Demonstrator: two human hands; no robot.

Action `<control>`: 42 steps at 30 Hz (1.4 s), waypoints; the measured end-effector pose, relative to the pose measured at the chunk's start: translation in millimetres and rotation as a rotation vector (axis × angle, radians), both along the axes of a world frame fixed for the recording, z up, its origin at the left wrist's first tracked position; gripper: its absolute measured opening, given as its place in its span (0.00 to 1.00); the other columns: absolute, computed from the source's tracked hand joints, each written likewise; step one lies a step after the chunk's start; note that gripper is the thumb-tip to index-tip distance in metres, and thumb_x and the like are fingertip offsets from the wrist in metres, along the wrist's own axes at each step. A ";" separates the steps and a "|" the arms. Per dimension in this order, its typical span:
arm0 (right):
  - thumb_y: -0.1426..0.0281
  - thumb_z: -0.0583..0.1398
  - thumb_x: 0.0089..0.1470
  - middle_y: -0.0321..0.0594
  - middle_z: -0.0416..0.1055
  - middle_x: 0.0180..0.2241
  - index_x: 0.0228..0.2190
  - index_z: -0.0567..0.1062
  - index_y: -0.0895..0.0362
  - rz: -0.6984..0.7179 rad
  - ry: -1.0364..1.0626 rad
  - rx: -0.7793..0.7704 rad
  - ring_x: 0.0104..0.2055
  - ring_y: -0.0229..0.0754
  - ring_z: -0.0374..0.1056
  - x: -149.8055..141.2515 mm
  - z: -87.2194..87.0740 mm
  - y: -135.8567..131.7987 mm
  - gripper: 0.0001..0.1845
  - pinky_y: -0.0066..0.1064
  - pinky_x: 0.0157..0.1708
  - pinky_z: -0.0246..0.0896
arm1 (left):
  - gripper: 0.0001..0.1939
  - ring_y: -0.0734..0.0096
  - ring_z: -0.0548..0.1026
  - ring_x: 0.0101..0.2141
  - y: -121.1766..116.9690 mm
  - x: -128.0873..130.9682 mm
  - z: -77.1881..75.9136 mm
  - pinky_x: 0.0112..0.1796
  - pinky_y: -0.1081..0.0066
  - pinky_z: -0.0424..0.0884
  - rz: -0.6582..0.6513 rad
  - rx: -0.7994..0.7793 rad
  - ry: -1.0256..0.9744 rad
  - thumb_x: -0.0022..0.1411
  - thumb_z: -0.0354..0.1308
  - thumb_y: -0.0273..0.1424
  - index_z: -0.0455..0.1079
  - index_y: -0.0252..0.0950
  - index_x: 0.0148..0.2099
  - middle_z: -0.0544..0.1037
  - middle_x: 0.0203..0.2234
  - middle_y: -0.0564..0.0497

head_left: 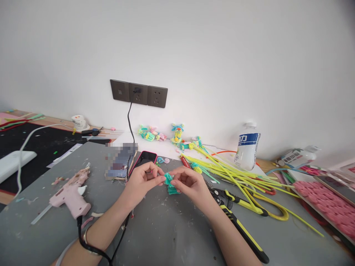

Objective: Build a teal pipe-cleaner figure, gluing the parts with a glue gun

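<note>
Between my two hands, above the grey mat [177, 229], is a small teal fuzzy piece [172, 189] that looks like bent pipe cleaner. My left hand [146, 179] pinches its upper left side with thumb and forefinger. On the right side, my right hand [191, 181] also grips it, thumb and fingers pressed together. The fingertips cover part of the piece. Just right of my right hand lie yellow-and-black pliers [233, 210]. A bundle of yellow pipe cleaners [230, 170] spreads out behind them.
A pink glue gun [70, 195] with a black cord lies at left. Behind my hands are two phones [122, 162] and several pipe-cleaner figures [177, 135]. A white bottle [247, 147] stands by the wall; a pink woven piece [324, 203] is at right.
</note>
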State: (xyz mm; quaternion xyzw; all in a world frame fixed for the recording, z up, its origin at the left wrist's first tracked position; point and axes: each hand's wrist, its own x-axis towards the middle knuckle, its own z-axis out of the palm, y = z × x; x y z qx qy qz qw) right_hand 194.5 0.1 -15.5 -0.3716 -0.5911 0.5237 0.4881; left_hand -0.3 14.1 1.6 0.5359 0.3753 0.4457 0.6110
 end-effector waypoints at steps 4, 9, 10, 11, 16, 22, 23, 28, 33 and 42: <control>0.59 0.69 0.52 0.32 0.66 0.24 0.36 0.79 0.55 0.000 0.005 -0.001 0.24 0.34 0.61 -0.1 2.3 -0.4 0.14 0.27 0.24 0.61 | 0.19 0.75 0.73 0.27 0.1 0.4 0.1 0.33 0.72 0.72 -0.002 0.001 -0.012 0.53 0.69 0.34 0.59 0.37 0.26 0.76 0.30 0.54; 0.58 0.69 0.51 0.32 0.66 0.23 0.35 0.79 0.55 -0.006 -0.001 0.008 0.23 0.34 0.60 -0.8 4.3 -0.9 0.14 0.28 0.24 0.61 | 0.19 0.75 0.73 0.27 -0.3 1.1 2.0 0.33 0.71 0.73 0.001 0.009 0.001 0.53 0.69 0.35 0.59 0.37 0.25 0.75 0.30 0.54; 0.58 0.69 0.51 0.32 0.66 0.23 0.35 0.79 0.55 -0.007 -0.001 0.009 0.23 0.34 0.60 -1.0 4.1 -0.9 0.14 0.27 0.24 0.61 | 0.19 0.75 0.73 0.27 -0.2 1.0 1.9 0.33 0.71 0.73 0.002 0.009 0.004 0.53 0.69 0.35 0.59 0.37 0.25 0.75 0.30 0.54; 0.58 0.69 0.51 0.32 0.65 0.23 0.35 0.79 0.55 -0.009 0.000 0.009 0.23 0.34 0.60 -1.1 3.7 -0.9 0.14 0.27 0.24 0.61 | 0.19 0.75 0.73 0.27 -0.2 0.8 1.5 0.33 0.71 0.73 0.003 0.010 0.005 0.53 0.69 0.35 0.59 0.37 0.25 0.75 0.30 0.54; 0.59 0.69 0.52 0.32 0.65 0.23 0.35 0.79 0.55 -0.005 -0.001 0.007 0.23 0.34 0.60 -0.7 2.5 -0.7 0.13 0.28 0.24 0.61 | 0.19 0.76 0.73 0.27 1.2 0.1 -1.8 0.33 0.72 0.72 -0.004 0.009 -0.016 0.54 0.69 0.33 0.60 0.37 0.26 0.76 0.30 0.54; 0.60 0.69 0.52 0.32 0.65 0.24 0.36 0.80 0.55 0.002 0.011 0.007 0.24 0.34 0.61 -0.2 1.7 -0.4 0.12 0.27 0.24 0.61 | 0.18 0.77 0.73 0.27 0.8 -0.2 -0.7 0.33 0.73 0.72 -0.011 0.001 -0.033 0.54 0.69 0.32 0.60 0.36 0.25 0.76 0.30 0.54; 0.60 0.69 0.52 0.32 0.65 0.24 0.36 0.80 0.55 0.001 0.012 0.006 0.24 0.34 0.61 -0.3 1.4 -0.4 0.12 0.27 0.24 0.61 | 0.18 0.77 0.73 0.27 0.6 -0.1 -0.2 0.33 0.73 0.72 -0.009 -0.001 -0.033 0.54 0.69 0.31 0.60 0.36 0.25 0.76 0.30 0.54; 0.60 0.69 0.52 0.31 0.65 0.24 0.36 0.80 0.54 0.003 0.013 0.003 0.24 0.34 0.61 -0.3 -0.1 -0.8 0.13 0.27 0.24 0.60 | 0.18 0.76 0.73 0.27 -0.2 -0.2 -0.6 0.33 0.73 0.72 -0.010 0.002 -0.036 0.54 0.69 0.31 0.60 0.36 0.26 0.75 0.30 0.54; 0.61 0.69 0.52 0.32 0.65 0.24 0.36 0.79 0.55 0.005 0.013 0.008 0.24 0.34 0.61 0.0 0.0 -0.7 0.12 0.27 0.24 0.60 | 0.18 0.77 0.73 0.27 -0.3 -0.6 -2.8 0.33 0.73 0.72 -0.012 0.003 -0.034 0.55 0.68 0.31 0.60 0.36 0.26 0.75 0.30 0.54; 0.62 0.69 0.53 0.31 0.65 0.24 0.36 0.80 0.55 0.011 0.021 0.016 0.24 0.33 0.61 0.4 -0.4 -0.2 0.11 0.26 0.24 0.60 | 0.18 0.77 0.73 0.27 0.9 -0.4 -2.3 0.33 0.74 0.72 -0.014 0.011 -0.039 0.55 0.68 0.31 0.60 0.36 0.26 0.75 0.30 0.55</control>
